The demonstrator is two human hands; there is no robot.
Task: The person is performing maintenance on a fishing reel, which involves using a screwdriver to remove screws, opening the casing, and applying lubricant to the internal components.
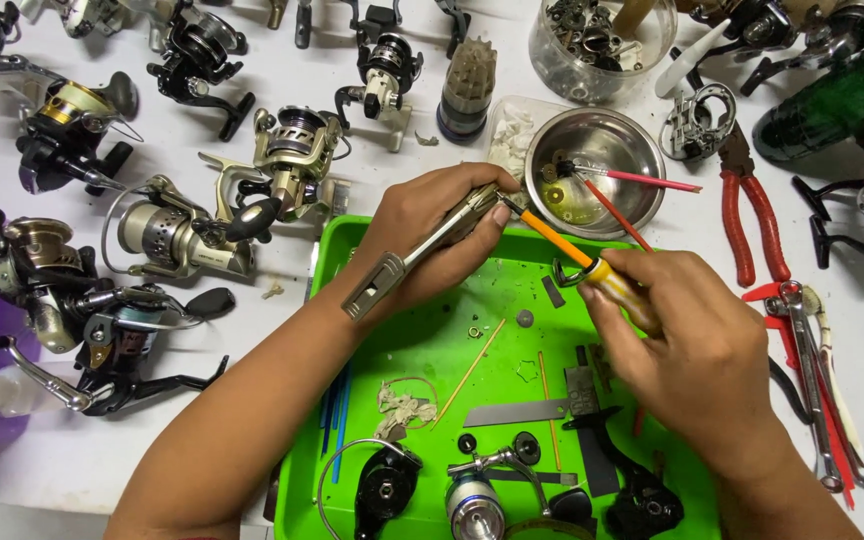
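Two bare hands meet above a bright green tray [352, 500]. The left hand [432, 235] is closed around a slim metal reel part [422, 255], held slanted over the tray's far edge. The right hand [687, 345] is clamped on a yellow-handled screwdriver [577, 258], its orange shaft pointing at the part's far tip. On the tray near the viewer lie small washers, sticks and black reel pieces. Just beyond sits a steel bowl [612, 150]. Left, several fishing reels [182, 235] crowd the white table [282, 70]; right lie red-handled pliers [752, 220].
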